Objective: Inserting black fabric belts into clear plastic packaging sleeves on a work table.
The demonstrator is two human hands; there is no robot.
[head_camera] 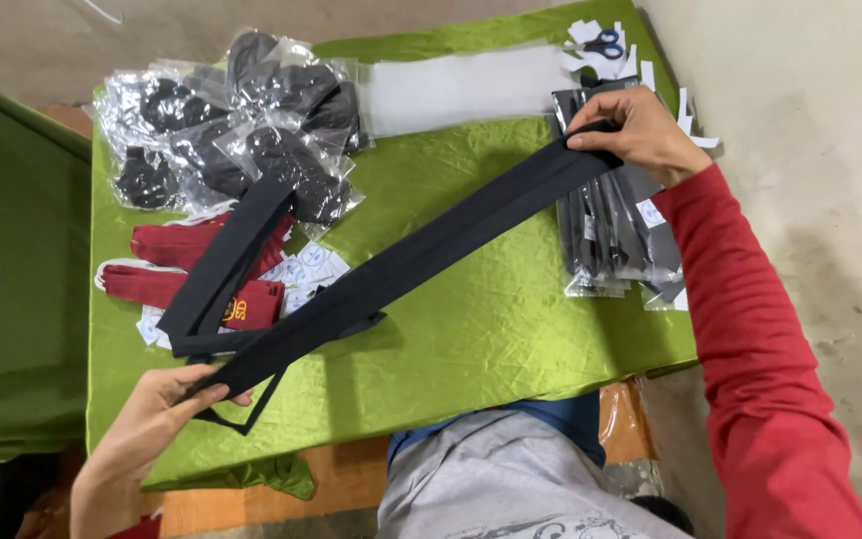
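Observation:
A long black necktie (pixel 421 255) is stretched diagonally across a green cloth-covered table (pixel 491 319). My left hand (pixel 147 419) pinches its wide end near the table's front left edge. My right hand (pixel 641 130), in a red sleeve, grips its narrow end at the back right, over a stack of clear-bagged dark ties (pixel 616 235). A second black strip of the tie (pixel 226 265) loops back over red ties (pixel 187 265) at the left.
Clear bags of black items (pixel 241 120) are heaped at the back left. Small white labels (pixel 301 269) lie beside the red ties. Blue-handled scissors (pixel 603 45) and paper tags sit at the far right corner, next to a white sheet (pixel 461 88).

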